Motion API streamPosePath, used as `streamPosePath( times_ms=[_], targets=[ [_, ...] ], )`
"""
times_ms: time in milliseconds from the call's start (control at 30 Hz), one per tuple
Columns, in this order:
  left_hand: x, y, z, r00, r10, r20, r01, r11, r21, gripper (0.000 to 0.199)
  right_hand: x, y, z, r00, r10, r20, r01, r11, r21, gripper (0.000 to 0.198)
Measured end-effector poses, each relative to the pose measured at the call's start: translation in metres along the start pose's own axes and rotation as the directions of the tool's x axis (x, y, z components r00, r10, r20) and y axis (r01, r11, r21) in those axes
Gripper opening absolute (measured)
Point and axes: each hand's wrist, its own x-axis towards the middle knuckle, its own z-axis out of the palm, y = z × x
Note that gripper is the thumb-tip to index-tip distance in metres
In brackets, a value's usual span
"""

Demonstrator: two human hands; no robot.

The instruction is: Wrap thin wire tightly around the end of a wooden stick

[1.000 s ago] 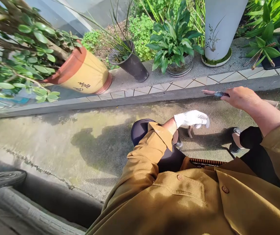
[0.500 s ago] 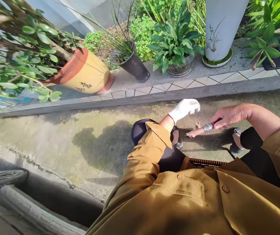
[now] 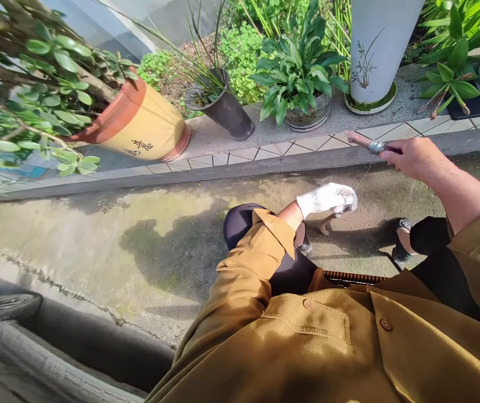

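Note:
My right hand (image 3: 410,157) is bare and wrapped round a short brown stick with silvery wire (image 3: 376,146) wound about its middle. The stick's reddish-brown end (image 3: 357,139) points left, in front of the tiled ledge edge. My left hand (image 3: 330,198), in a white knitted glove, is closed lower down, above the ground by my knee. A thin pale strand of wire (image 3: 363,178) runs taut from the glove up toward the wound stick. Just under the glove shows a curved brown piece (image 3: 326,225); whether the glove grips it I cannot tell.
Along the ledge (image 3: 265,120) stand a yellow pot (image 3: 151,123), a dark tilted pot (image 3: 234,115), a glass pot of leafy plants (image 3: 311,115) and a tall white pot (image 3: 376,50). A dark phone-like slab (image 3: 469,106) lies at right. A grey tube (image 3: 55,364) is at lower left.
My right hand has lifted the wire-wound stick up and away toward the ledge. My gloved left hand has shifted slightly right and down, and the strand between the hands now shows stretched.

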Motion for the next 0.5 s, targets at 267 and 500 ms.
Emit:
streamPosePath(
  times_ms=[267,500],
  targets=[
    [-0.006,0.009,-0.008,0.999,-0.001,0.034,0.0,0.999,0.047,0.022,-0.002,-0.007,0.027,0.896,-0.086,0.436,0.218,0.94,-0.264,0.024],
    [-0.002,0.005,-0.019,0.986,0.052,-0.157,-0.036,0.993,0.108,0.021,-0.02,-0.012,0.021,0.403,-0.352,0.845,0.314,0.92,0.234,0.051]
  ],
)
